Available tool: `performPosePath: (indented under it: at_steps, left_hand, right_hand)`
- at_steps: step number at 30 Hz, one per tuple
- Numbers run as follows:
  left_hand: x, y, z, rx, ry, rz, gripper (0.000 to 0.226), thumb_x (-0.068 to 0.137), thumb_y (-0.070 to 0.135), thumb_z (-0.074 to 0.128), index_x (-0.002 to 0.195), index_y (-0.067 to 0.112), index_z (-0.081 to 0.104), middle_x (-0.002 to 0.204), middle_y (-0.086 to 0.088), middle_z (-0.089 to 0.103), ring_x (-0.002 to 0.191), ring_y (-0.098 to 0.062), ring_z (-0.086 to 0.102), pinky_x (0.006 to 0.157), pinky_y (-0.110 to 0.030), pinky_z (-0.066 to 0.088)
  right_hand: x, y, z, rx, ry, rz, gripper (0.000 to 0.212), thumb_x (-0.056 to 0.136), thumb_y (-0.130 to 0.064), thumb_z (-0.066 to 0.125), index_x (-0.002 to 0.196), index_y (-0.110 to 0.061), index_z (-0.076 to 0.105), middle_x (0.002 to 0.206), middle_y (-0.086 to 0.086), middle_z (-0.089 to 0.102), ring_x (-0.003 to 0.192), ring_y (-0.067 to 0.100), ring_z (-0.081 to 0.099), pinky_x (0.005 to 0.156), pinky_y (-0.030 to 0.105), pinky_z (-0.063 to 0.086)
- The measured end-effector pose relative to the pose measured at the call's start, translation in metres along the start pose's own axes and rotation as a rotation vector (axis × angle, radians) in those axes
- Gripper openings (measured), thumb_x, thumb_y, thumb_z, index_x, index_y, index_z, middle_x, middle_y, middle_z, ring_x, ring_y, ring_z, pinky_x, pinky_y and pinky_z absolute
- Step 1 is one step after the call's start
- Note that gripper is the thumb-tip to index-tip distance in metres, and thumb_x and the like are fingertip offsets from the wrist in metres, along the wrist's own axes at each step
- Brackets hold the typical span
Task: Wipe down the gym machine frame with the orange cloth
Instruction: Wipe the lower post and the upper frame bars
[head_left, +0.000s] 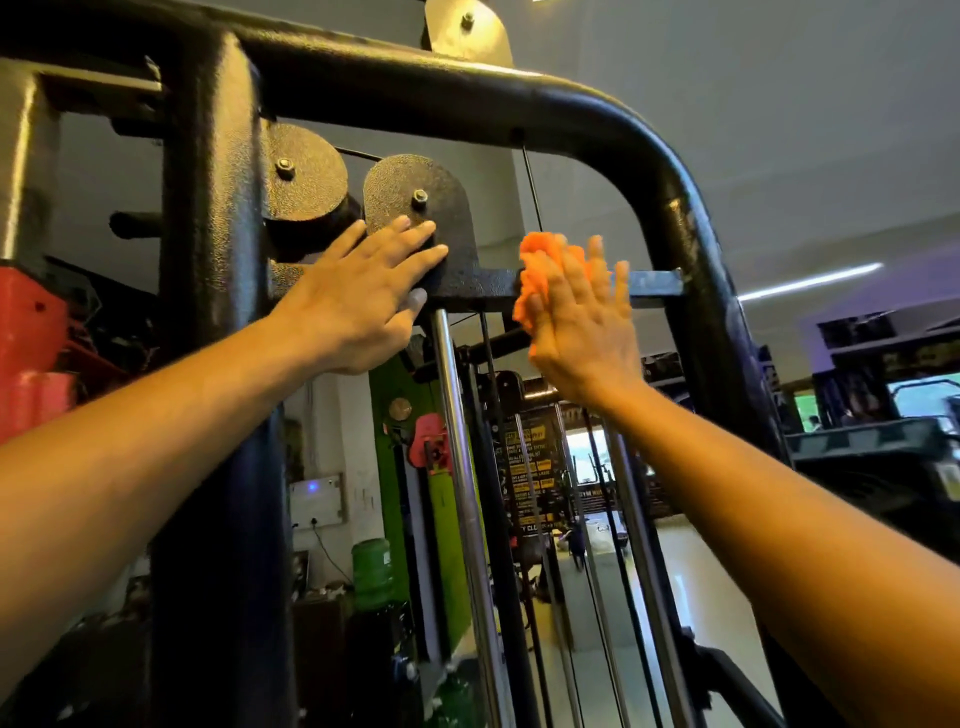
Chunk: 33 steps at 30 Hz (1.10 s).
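We see crumpled orange cloth (540, 275) pressed flat against horizontal black metal crossbar (649, 283) of black tubular gym machine frame (691, 218) under our right hand (582, 327), fingers straight. Our left hand (358, 296) rests open, fingers spread, on black textured pulley cover plate (415, 208), thumb under crossbar. Chrome guide rod (457, 415) hangs just below, between our hands.

Left hand (363, 296) lies flat on the pulley plate (415, 218); to its right, right hand (582, 322) presses the cloth (535, 270) against the crossbar (649, 283).
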<state>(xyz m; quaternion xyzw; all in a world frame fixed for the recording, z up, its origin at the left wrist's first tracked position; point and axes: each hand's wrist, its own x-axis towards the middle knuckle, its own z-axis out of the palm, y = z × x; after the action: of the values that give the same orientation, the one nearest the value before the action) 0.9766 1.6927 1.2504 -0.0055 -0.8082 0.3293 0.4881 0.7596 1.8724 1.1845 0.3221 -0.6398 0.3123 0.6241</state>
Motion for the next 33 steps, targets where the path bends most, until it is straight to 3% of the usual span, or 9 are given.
performPosePath:
  at_steps: [4, 7, 10, 14, 17, 23, 27, 29, 33]
  left_hand:
    - [0.011, 0.008, 0.009, 0.006, 0.023, -0.009, 0.067, 0.107, 0.048, 0.024, 0.172, 0.032, 0.019, 0.181, 0.008, 0.004, 0.167, -0.013, -0.005, 0.135, -0.049, -0.005]
    - [0.024, 0.023, 0.016, 0.004, 0.028, -0.008, 0.067, 0.108, 0.047, 0.022, 0.172, 0.03, 0.019, 0.181, 0.007, 0.003, 0.167, -0.016, -0.006, 0.134, -0.052, -0.005]
    - [0.036, 0.042, 0.023, 0.006, 0.027, -0.017, 0.069, 0.104, 0.049, 0.018, 0.171, 0.032, 0.021, 0.181, 0.007, 0.002, 0.167, -0.019, -0.008, 0.133, -0.056, -0.007]
    - [0.041, 0.045, 0.029, 0.043, 0.041, -0.021, 0.064, 0.107, 0.047, 0.02, 0.171, 0.038, 0.021, 0.181, 0.008, 0.002, 0.167, -0.02, -0.009, 0.132, -0.059, -0.01]
    - [0.043, 0.047, 0.033, 0.054, 0.051, -0.014, 0.07, 0.102, 0.051, 0.014, 0.171, 0.039, 0.02, 0.181, 0.005, 0.003, 0.167, -0.02, -0.01, 0.132, -0.059, -0.01]
    - [0.054, 0.067, 0.044, 0.056, 0.043, -0.016, 0.071, 0.103, 0.051, 0.013, 0.172, 0.035, 0.015, 0.181, 0.007, 0.006, 0.166, -0.018, -0.014, 0.131, -0.056, -0.016]
    - [0.06, 0.079, 0.045, 0.052, -0.03, -0.015, 0.07, 0.105, 0.049, 0.013, 0.173, 0.032, 0.006, 0.181, 0.011, -0.001, 0.165, -0.014, -0.016, 0.131, -0.058, -0.015]
    - [0.065, 0.09, 0.046, 0.05, -0.058, -0.036, 0.066, 0.11, 0.046, 0.016, 0.173, 0.031, 0.002, 0.18, 0.012, -0.003, 0.165, -0.013, -0.016, 0.13, -0.059, -0.016]
    - [0.087, 0.115, 0.054, 0.052, -0.054, -0.067, 0.075, 0.101, 0.051, 0.01, 0.173, 0.033, 0.002, 0.18, 0.013, -0.002, 0.165, -0.015, -0.015, 0.13, -0.06, -0.016]
  right_hand:
    - [0.003, 0.01, 0.0, 0.115, -0.017, 0.129, 0.066, 0.113, -0.058, 0.016, 0.174, -0.036, 0.004, 0.183, -0.007, -0.003, 0.168, 0.027, -0.014, 0.135, 0.063, -0.001]
    - [0.005, -0.022, 0.003, 0.22, -0.006, -0.047, 0.061, 0.117, -0.051, 0.025, 0.174, -0.035, 0.01, 0.183, -0.009, 0.002, 0.169, 0.021, -0.007, 0.135, 0.062, 0.001]
    - [0.005, 0.0, 0.004, 0.179, -0.014, -0.177, 0.06, 0.119, -0.048, 0.028, 0.175, -0.035, 0.009, 0.183, -0.009, 0.004, 0.169, 0.019, -0.005, 0.137, 0.057, 0.005]
    - [0.007, 0.058, -0.008, 0.127, -0.069, 0.011, 0.062, 0.118, -0.05, 0.029, 0.174, -0.034, 0.008, 0.183, -0.008, 0.003, 0.169, 0.021, -0.004, 0.137, 0.056, 0.005]
    - [0.01, 0.056, -0.014, 0.183, -0.073, 0.141, 0.062, 0.117, -0.053, 0.029, 0.174, -0.036, 0.01, 0.182, -0.009, 0.005, 0.169, 0.021, -0.002, 0.136, 0.058, 0.009]
    - [-0.002, 0.038, -0.013, 0.21, -0.086, -0.125, 0.061, 0.117, -0.055, 0.026, 0.173, -0.04, 0.008, 0.182, -0.012, 0.006, 0.169, 0.016, -0.003, 0.136, 0.058, 0.008]
    - [0.003, 0.114, -0.024, 0.047, -0.103, 0.079, 0.066, 0.116, -0.04, 0.037, 0.174, -0.033, 0.008, 0.183, -0.006, 0.005, 0.169, 0.027, -0.002, 0.135, 0.062, 0.011]
    - [0.004, 0.121, -0.028, 0.112, -0.092, 0.151, 0.062, 0.117, -0.041, 0.033, 0.174, -0.032, 0.01, 0.183, -0.005, 0.006, 0.169, 0.028, -0.003, 0.136, 0.06, 0.007]
    - [-0.001, 0.097, -0.022, 0.179, -0.085, -0.051, 0.062, 0.118, -0.05, 0.028, 0.175, -0.03, 0.013, 0.183, -0.005, 0.007, 0.169, 0.024, -0.005, 0.137, 0.048, -0.001]
